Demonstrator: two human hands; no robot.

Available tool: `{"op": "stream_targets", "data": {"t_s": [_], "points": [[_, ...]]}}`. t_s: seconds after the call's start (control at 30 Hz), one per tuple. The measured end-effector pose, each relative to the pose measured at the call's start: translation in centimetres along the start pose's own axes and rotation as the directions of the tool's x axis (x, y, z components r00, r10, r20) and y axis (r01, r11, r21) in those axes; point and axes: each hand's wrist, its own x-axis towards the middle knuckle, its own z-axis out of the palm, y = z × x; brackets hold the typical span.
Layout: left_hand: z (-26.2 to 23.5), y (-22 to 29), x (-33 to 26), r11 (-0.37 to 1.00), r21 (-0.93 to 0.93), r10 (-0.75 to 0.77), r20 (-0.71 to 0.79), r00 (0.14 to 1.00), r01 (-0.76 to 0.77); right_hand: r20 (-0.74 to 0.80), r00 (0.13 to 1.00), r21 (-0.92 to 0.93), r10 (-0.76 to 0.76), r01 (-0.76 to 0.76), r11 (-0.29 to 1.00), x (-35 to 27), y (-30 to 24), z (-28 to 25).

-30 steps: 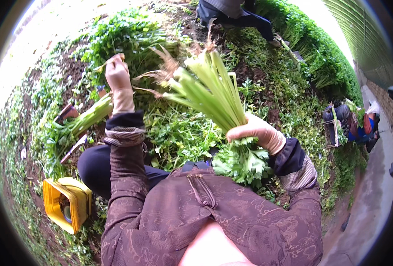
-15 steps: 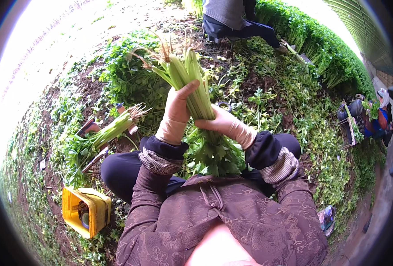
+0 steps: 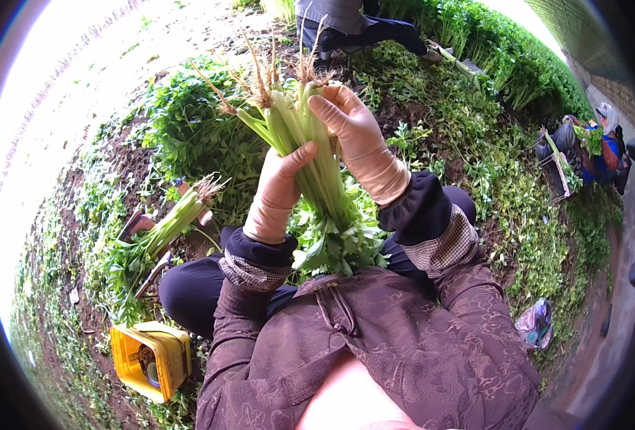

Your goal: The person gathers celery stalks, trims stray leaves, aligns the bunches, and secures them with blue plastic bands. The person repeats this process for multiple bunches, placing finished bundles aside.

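A bunch of celery [image 3: 316, 161] is held upright in front of me, its brown roots at the far end and its green leaves down near my lap. My left hand [image 3: 280, 188], in a thin pale glove, is closed round the stalks from the left. Up at the root end, my right hand [image 3: 360, 136], gloved alike, pinches the right side of the bunch between thumb and fingers. Part of its grip is hidden behind the stalks. Another celery bunch [image 3: 170, 228] lies to the left across a low support, roots pointing away to the right.
A yellow cut-open container [image 3: 178, 358] lies at lower left with something round inside. Celery leaves [image 3: 195, 122] are heaped beyond my left hand. One person [image 3: 339, 21] sits ahead, another [image 3: 600, 154] at far right. A plastic bag [image 3: 536, 326] lies at right; standing celery [image 3: 518, 79] grows behind.
My right hand has slid from the lower stalks up to the root end of the bunch. The left hand keeps its hold. The whole view has shifted slightly.
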Motion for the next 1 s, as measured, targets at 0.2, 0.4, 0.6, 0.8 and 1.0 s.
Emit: {"op": "stream_targets", "data": {"t_s": [0.2, 0.4, 0.6, 0.8, 1.0], "points": [[-0.4, -0.7, 0.2, 0.997, 0.072, 0.014, 0.020, 1.000, -0.015, 0.099, 0.995, -0.181, -0.002, 0.020, 0.983, 0.1, 0.2, 0.1], [-1.2, -1.1, 0.4, 0.996, 0.094, 0.006, -0.037, 0.999, -0.003, -0.085, 0.996, 0.042, -0.030, 0.034, 0.999, -0.2, 1.2, -0.7], [-4.7, 0.9, 1.3, 0.967, 0.229, 0.177, -0.277, 0.945, -0.114, -0.406, 0.880, -0.376, -0.248, 0.087, 0.923, 0.7, -0.7, -3.9], [-5.1, 0.5, 1.5, 0.936, 0.340, 0.172, -0.199, 0.965, -0.097, -0.035, 0.990, -0.381, -0.136, 0.113, 0.918, -0.4, 0.3, -1.4], [-3.5, -0.9, 0.5, 0.944, 0.326, -0.030, -0.048, 0.998, 0.044, -0.066, 0.996, -0.040, 0.065, -0.068, 0.997, 0.9, 2.2, 0.1]]}}
